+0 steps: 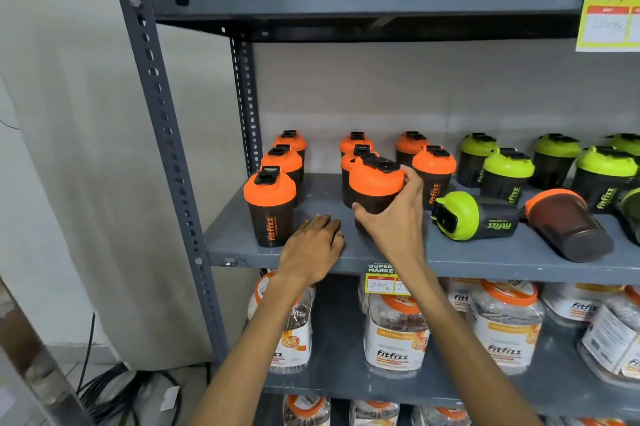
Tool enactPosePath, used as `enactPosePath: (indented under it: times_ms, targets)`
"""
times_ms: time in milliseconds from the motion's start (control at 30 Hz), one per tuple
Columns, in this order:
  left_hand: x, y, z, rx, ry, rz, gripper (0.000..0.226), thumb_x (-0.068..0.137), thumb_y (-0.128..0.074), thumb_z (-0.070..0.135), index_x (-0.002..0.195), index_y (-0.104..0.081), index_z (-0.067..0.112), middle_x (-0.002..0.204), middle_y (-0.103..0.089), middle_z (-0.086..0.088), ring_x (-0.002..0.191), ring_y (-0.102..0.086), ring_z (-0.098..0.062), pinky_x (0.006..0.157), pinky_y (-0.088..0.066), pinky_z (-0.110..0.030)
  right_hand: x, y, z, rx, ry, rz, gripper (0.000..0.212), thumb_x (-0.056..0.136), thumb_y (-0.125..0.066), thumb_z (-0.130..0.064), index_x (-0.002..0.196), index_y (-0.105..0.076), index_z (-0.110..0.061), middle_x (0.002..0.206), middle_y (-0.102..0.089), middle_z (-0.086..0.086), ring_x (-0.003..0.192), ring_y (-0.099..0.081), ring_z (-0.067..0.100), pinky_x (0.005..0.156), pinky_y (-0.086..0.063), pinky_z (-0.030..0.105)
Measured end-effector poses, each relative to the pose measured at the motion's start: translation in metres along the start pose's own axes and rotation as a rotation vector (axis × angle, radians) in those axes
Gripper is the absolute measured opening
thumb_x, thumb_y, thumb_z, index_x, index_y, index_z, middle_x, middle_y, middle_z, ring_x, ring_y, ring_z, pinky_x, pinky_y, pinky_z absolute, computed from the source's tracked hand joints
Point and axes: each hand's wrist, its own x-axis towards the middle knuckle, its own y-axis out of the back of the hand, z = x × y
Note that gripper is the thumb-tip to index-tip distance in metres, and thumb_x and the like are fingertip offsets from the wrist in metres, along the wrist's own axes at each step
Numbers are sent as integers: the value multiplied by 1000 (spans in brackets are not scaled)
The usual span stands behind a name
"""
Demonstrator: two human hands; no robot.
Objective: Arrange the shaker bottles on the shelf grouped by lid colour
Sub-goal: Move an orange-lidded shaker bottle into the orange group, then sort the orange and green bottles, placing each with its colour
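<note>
Black shaker bottles stand on a grey shelf [450,259]. Several orange-lidded ones are at the left, among them the front-left bottle [269,204]; several green-lidded ones [507,176] stand at the right. My right hand [394,214] grips an orange-lidded shaker bottle [375,183], upright, at the front of the middle orange column. My left hand [313,247] rests palm down on the shelf's front edge, fingers curled, holding nothing. A green-lidded bottle [474,216] lies on its side to the right of my right hand. An orange-lidded bottle [568,223] lies on its side beyond it.
A grey perforated upright [162,134] bounds the shelf on the left. The shelf above [346,2] carries wrapped jars. Plastic jars [394,332] fill the shelf below. Price tags [381,281] hang on the shelf's front edge. Cables [114,387] lie on the floor at the left.
</note>
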Motion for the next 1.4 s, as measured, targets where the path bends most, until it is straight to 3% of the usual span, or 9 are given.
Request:
enactPosePath:
  times_ms: [167, 400, 600, 733, 867, 933, 1033, 1200, 1400]
  targets:
    - [0, -1, 0, 0, -3, 19, 46, 105, -30, 32, 143, -50, 17, 152, -49, -8, 143, -44, -24, 121, -26, -38, -12, -22, 7, -28, 2, 51, 98, 58, -89, -28, 137, -34, -9, 129, -39, 11, 119, -49, 27, 92, -48, 31]
    - [-1, -3, -1, 25, -21, 24, 48, 105, -28, 34, 147, -46, 18, 154, -47, -7, 145, -41, -23, 122, -27, -38, -15, -29, 12, -55, 9, 72, 104, 56, -91, -37, 138, -32, -13, 130, -40, 9, 121, -45, 24, 96, -46, 33]
    - [-4, -5, 3, 59, -4, 109, 44, 106, -31, 32, 140, -54, 18, 150, -53, -5, 140, -47, -20, 121, -27, -35, -24, -7, 15, 4, -41, -38, 113, 61, -86, -50, 146, -23, -13, 138, -35, 11, 128, -41, 27, 102, -43, 36]
    - [-19, -10, 17, -16, 19, 236, 39, 106, -34, 31, 130, -61, 18, 135, -65, -3, 126, -58, -21, 118, -30, -37, -26, 43, 32, 67, 43, -139, 82, 76, -78, -45, 139, -34, -20, 132, -41, 2, 118, -49, 16, 97, -47, 34]
    - [-44, -21, 58, -153, 82, 499, 38, 104, -42, 31, 128, -63, 9, 136, -63, -9, 126, -57, -27, 112, -42, -42, -13, 102, 58, -11, 159, -279, 50, 85, -70, -42, 127, -46, -27, 118, -48, -7, 103, -48, 2, 89, -46, 24]
    - [-53, -26, 89, -191, 100, 615, 37, 104, -45, 31, 127, -63, 9, 137, -61, -8, 126, -55, -26, 109, -44, -42, -2, 131, 70, -40, 202, -356, 43, 87, -66, -44, 122, -46, -33, 113, -49, -10, 99, -49, 2, 87, -43, 22]
    - [-59, -34, 135, -168, 111, 711, 37, 102, -49, 31, 128, -63, 8, 138, -59, -9, 127, -55, -27, 108, -45, -42, 16, 164, 88, -84, 270, -460, 38, 86, -67, -40, 118, -48, -33, 107, -49, -9, 98, -53, 11, 86, -47, 31]
    - [-46, -41, 194, -174, 66, 620, 36, 102, -49, 31, 128, -63, 10, 132, -64, -5, 122, -59, -20, 105, -46, -31, 54, 193, 98, -239, 398, -562, 50, 80, -74, -31, 122, -48, -26, 109, -50, -2, 107, -51, 21, 90, -45, 40]
    - [1, -39, 209, 70, 82, 315, 37, 104, -41, 30, 125, -63, 9, 129, -65, -12, 118, -60, -30, 105, -45, -43, 96, 184, 88, -455, 438, -732, 84, 79, -78, -32, 144, -29, -10, 136, -46, 14, 128, -40, 35, 102, -40, 48]
